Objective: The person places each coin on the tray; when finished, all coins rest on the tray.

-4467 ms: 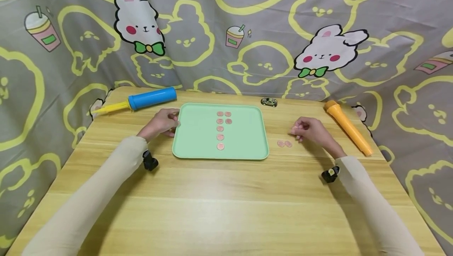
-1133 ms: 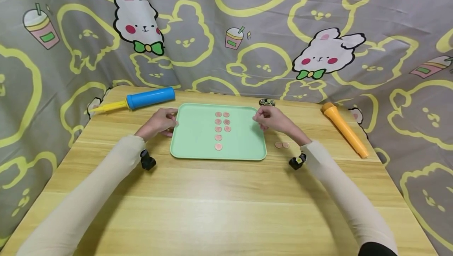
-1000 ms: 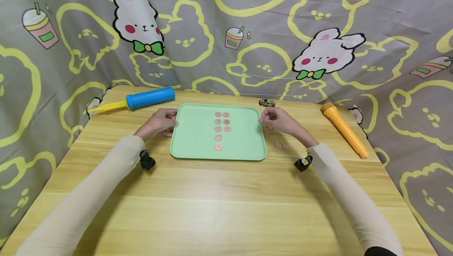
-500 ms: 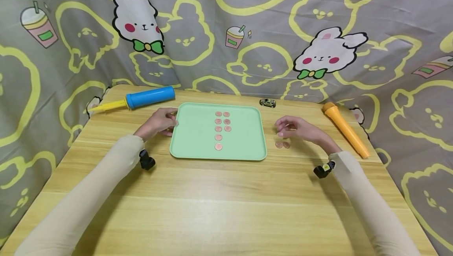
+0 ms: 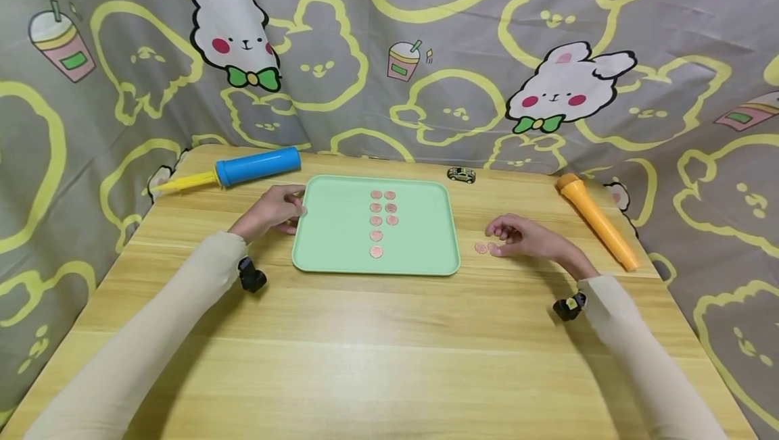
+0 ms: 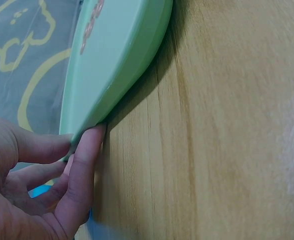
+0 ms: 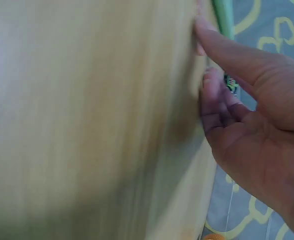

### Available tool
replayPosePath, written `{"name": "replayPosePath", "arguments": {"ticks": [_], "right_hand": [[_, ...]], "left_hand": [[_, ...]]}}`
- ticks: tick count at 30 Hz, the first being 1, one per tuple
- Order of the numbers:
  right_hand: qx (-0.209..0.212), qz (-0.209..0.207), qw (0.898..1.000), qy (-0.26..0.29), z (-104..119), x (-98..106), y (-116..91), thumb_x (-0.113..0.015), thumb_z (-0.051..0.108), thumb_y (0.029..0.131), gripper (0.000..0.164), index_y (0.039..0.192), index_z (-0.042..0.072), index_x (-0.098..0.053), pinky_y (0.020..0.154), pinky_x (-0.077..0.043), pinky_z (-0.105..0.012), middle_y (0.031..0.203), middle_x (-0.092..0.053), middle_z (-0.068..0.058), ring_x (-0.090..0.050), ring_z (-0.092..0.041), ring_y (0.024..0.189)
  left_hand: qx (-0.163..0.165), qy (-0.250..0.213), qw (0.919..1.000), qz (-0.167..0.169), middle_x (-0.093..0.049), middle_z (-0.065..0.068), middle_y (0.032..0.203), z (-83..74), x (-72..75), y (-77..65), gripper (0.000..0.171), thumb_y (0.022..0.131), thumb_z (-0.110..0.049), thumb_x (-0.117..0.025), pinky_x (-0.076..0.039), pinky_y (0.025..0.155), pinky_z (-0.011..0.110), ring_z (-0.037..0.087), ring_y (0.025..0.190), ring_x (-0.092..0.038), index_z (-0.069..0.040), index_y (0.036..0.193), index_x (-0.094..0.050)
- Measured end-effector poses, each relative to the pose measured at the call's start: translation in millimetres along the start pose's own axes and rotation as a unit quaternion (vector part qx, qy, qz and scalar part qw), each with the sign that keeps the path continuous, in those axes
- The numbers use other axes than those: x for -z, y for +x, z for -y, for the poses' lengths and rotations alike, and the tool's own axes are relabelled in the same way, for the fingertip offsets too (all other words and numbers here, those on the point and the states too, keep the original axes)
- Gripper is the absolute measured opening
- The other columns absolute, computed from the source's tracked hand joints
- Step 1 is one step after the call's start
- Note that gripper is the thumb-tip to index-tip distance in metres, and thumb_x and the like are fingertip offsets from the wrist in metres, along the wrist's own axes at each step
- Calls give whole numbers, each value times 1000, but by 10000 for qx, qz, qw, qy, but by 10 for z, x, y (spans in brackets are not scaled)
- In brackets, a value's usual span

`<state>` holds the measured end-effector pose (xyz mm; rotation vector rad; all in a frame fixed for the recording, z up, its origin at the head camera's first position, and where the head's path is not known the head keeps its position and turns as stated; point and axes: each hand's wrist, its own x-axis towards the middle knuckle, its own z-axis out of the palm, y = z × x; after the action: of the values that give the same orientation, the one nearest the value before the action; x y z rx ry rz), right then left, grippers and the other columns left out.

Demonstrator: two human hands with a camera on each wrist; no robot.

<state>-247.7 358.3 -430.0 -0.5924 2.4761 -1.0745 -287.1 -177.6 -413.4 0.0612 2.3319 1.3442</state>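
A light green tray [image 5: 341,244] holds several copper coins [image 5: 376,235] laid in two columns, the left one longer. My left hand [image 5: 276,209] pinches the tray's left edge; in the left wrist view its thumb [image 6: 47,148] is at the rim and other fingers reach the side and underside. Right of the tray, two more coins [image 5: 481,248] lie side by side on the wooden table. Over the right-hand one is my right hand [image 5: 526,237], thumb tip at that coin and the other fingers bent and apart from the thumb.
A blue pump [image 5: 258,166] with a yellow nozzle lies at the back left. Behind the tray stands a small toy car [image 5: 461,175]. An orange microphone-shaped stick [image 5: 599,220] lies on the right. A patterned grey curtain [image 5: 341,88] hangs behind the table [image 5: 377,359].
A coin has joined the right column on the tray. My right hand has moved from the tray's right edge back to the two loose coins. The left hand stays at the tray.
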Motion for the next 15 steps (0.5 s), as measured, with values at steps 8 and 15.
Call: {"name": "replayPosePath", "arguments": {"ticks": [8,15], "right_hand": [[378,-480,9974,-394,6,-54,24,-77,0,93,14,104,0,-68,70,-46,-22,92,-63,-11,-53,-16,83],[-328,-1565,9795,-1222,122,-64,115,-74,6,97,9,95,1,-66,66,-50,-17,91,-69,-13,-62,-20,81]], "left_hand": [[-18,11,10000,26,-47,16,118,0,10,-15,71,106,-6,-57,-65,74,32,27,103,-59,-2,167,-21],[16,-46,10000,54,-48,15,116,-7,13,-18,70,106,-6,-56,-65,74,32,27,103,-60,-3,167,-22]]}}
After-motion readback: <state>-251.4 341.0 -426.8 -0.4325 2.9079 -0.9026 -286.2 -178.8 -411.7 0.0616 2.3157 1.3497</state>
